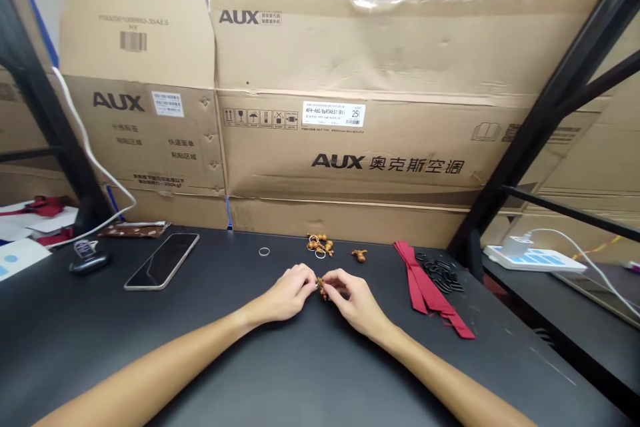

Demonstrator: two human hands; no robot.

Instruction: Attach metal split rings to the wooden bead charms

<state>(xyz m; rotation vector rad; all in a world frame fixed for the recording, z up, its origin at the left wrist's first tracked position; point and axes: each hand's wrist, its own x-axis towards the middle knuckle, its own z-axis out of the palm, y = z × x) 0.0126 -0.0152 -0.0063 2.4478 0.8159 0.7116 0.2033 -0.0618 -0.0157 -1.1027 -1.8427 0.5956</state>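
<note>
My left hand and my right hand meet over the middle of the table, fingertips pinched. Between them is a small brown bead charm, partly covered by the fingers. My right thumb and forefinger grip it from the right side. A silvery bit at its left end, seemingly a metal ring, sits in my left fingertips, mostly hidden. Just beyond the hands lies a cluster of similar brown charms with metal rings. One brown charm lies apart to the right, and a single metal ring to the left.
Red ribbon strips lie at right beside a heap of black loops. A phone and a dark rounded object rest at left. Cardboard walls the back. A white power strip stands far right.
</note>
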